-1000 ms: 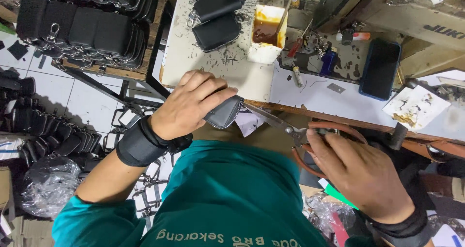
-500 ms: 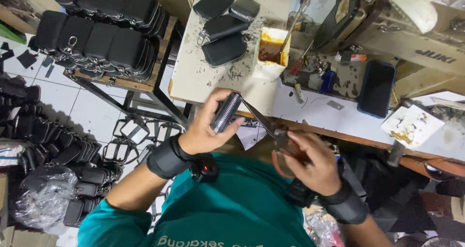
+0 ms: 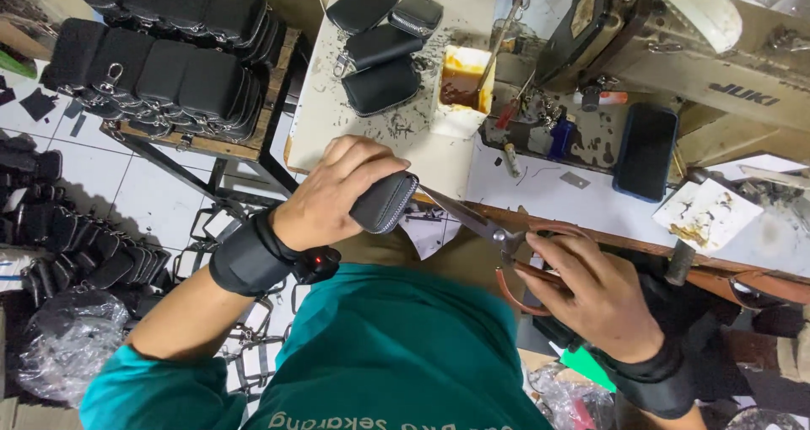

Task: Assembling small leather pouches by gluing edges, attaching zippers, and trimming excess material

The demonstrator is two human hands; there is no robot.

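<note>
My left hand (image 3: 337, 189) grips a small black zippered pouch (image 3: 384, 202), held over the near edge of the white worktable (image 3: 439, 156). My right hand (image 3: 595, 291) holds brown-handled scissors (image 3: 498, 236); their blades point left and reach the pouch's right end. Both wrists wear black bands. Several finished black pouches (image 3: 380, 46) lie at the table's far side.
A small tub of brown glue with a brush (image 3: 462, 84) sits mid-table. A sewing machine (image 3: 675, 42) stands to the right, with a dark phone (image 3: 645, 151) beside it. Stacked black pouches (image 3: 160, 67) fill a wooden rack at left; more lie on the tiled floor (image 3: 59, 244).
Over the last second my left hand lifted the pouch up and forward. My right hand brought the scissors up with it, and their blades now meet the pouch's end.
</note>
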